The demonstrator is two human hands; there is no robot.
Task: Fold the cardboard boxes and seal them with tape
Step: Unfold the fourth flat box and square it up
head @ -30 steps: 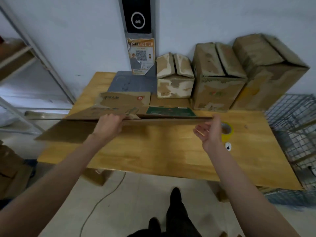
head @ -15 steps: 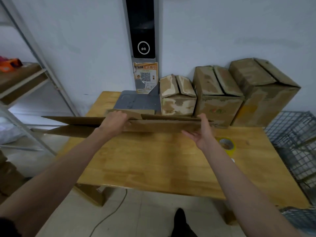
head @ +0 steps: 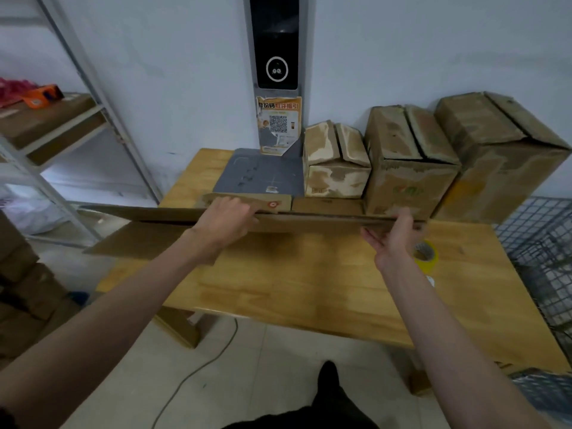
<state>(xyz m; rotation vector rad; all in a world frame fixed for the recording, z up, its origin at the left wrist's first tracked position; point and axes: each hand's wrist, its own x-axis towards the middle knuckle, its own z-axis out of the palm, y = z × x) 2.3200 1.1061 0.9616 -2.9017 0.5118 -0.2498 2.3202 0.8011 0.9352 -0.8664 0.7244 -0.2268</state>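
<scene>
Since half a second ago the flattened box (head: 309,222) sits a little lower over the worktop (head: 309,283), and the right hand (head: 394,239) has slid out to its right end. It is held edge-on, well above the wood, running from about 9 o'clock to 3 o'clock across the view, with loose flaps hanging toward 9 o'clock. The left hand (head: 224,224) is clamped over the board near its middle; the right hand cups the right end from below, fingers spread, touching rather than gripping. Judging by this, the box is not yet opened into shape, so squaring, flap folding and taping are all left. A second flat box (head: 247,201) lies behind at 12 o'clock, bearing a small red round logo I cannot read. Further right, three folded boxes (head: 411,162) stand against the wall, their top seams apparently untaped; the middle one carries a faded green mark. A poster with a QR code (head: 278,125) shows orange characters too small to read. The yellow tape roll (head: 425,253) waits at 3 o'clock, just beside the right hand.
</scene>
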